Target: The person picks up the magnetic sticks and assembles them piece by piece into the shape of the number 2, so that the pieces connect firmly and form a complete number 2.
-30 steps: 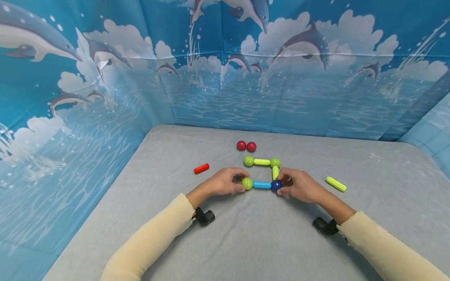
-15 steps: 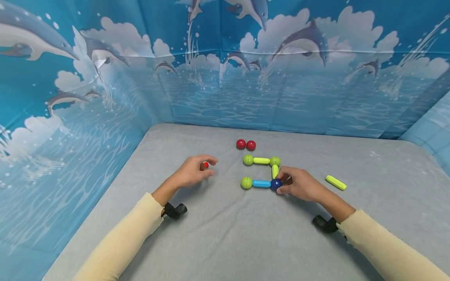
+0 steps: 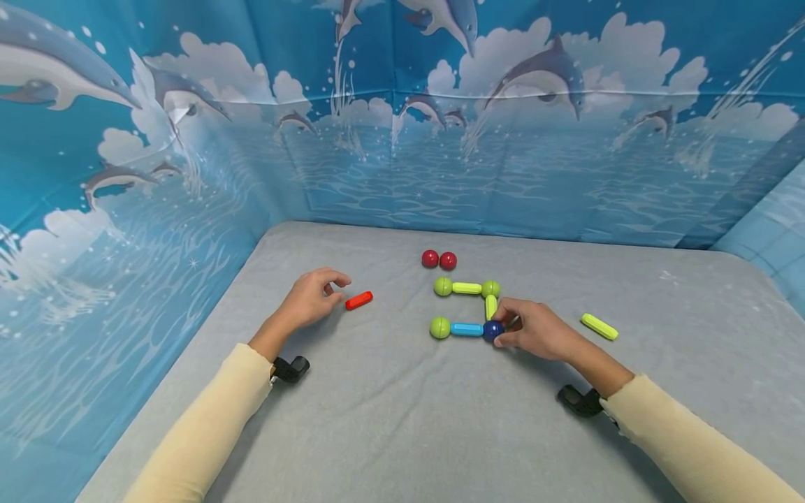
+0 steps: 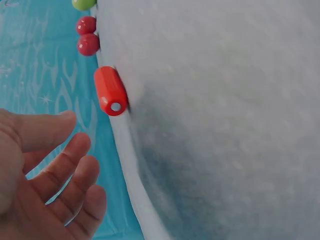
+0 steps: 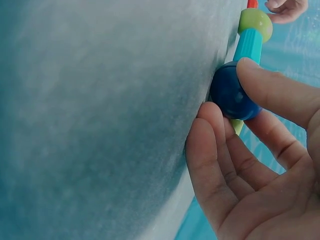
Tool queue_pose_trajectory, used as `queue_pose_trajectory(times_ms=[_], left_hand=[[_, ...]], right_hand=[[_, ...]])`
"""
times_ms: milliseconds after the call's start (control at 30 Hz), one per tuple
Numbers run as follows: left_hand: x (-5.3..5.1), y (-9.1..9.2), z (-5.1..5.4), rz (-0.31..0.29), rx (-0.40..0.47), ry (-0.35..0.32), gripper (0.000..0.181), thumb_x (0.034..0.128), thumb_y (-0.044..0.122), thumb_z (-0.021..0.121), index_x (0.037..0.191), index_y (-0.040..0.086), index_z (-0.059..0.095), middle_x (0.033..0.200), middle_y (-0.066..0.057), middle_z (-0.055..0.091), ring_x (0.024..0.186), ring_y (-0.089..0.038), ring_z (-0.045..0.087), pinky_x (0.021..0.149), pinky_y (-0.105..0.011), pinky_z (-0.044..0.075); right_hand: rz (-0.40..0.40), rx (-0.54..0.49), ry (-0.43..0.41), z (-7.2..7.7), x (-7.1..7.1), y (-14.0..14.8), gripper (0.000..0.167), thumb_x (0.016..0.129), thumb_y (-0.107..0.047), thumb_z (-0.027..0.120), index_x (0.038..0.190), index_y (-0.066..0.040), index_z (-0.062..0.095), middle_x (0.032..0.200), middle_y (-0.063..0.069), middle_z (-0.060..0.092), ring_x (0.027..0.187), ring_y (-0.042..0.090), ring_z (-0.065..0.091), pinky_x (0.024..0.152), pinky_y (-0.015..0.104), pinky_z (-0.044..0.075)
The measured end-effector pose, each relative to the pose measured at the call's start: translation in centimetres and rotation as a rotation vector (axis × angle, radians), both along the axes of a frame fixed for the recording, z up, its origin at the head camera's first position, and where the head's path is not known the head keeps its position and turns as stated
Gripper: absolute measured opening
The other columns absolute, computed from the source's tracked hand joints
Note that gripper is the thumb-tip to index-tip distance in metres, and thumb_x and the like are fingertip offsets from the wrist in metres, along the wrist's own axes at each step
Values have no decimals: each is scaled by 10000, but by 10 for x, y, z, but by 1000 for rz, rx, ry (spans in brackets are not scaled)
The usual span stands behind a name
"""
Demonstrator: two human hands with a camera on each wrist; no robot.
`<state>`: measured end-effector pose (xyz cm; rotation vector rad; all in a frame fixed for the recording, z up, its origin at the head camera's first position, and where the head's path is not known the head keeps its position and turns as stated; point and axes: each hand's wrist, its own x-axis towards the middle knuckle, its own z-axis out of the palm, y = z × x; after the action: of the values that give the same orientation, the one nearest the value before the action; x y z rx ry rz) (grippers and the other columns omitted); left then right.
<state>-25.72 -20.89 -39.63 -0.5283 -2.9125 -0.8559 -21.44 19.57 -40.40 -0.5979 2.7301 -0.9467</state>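
My right hand (image 3: 533,331) pinches the dark blue ball (image 5: 232,92) at the near right corner of a three-sided shape on the cloth. From that ball a light blue rod (image 3: 467,330) runs left to a green ball (image 3: 440,327). A yellow-green rod (image 3: 491,307), partly behind my fingers, leads back to another green ball (image 3: 490,288); a second such rod (image 3: 467,288) joins it to a third green ball (image 3: 443,286). My left hand (image 3: 309,299) hovers just left of a loose red rod (image 4: 110,91), fingers loosely bent and holding nothing.
Two red balls (image 3: 439,260) sit side by side behind the shape. Off to the right lies a loose yellow-green rod (image 3: 599,327). Grey cloth (image 3: 402,419) covers the table, and a dolphin-printed curtain (image 3: 402,175) hangs along its back and left side.
My left hand has let go of the near left green ball and moved left, past the red rod. The right hand keeps its hold on the dark blue ball.
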Motion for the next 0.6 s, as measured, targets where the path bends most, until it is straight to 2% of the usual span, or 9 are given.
queue_pose_trajectory(times_ms=[133, 367, 600], left_hand=[[-4, -2, -5, 1, -25, -6, 261, 928, 90, 662, 1184, 71, 708, 1183, -98, 698, 904, -220, 631, 792, -375, 516], [-10, -2, -11, -40, -82, -33, 255, 932, 104, 653, 1180, 87, 710, 1174, -81, 691, 939, -216, 639, 837, -393, 529], [-11, 2, -11, -49, -100, -44, 254, 934, 119, 656, 1181, 90, 708, 1185, -86, 687, 980, -237, 657, 874, -426, 531]], right_hand=[[-4, 3, 5, -1, 0, 0, 214, 865, -115, 758, 1022, -90, 616, 1053, 134, 689, 931, 219, 656, 699, 313, 542], [-5, -7, 8, -1, 1, 0, 211, 865, -112, 758, 1022, -90, 618, 1046, 130, 687, 928, 215, 648, 705, 314, 544], [-2, -13, 15, -2, 1, 1, 206, 865, -101, 755, 1016, -91, 615, 1042, 132, 688, 922, 213, 649, 699, 307, 539]])
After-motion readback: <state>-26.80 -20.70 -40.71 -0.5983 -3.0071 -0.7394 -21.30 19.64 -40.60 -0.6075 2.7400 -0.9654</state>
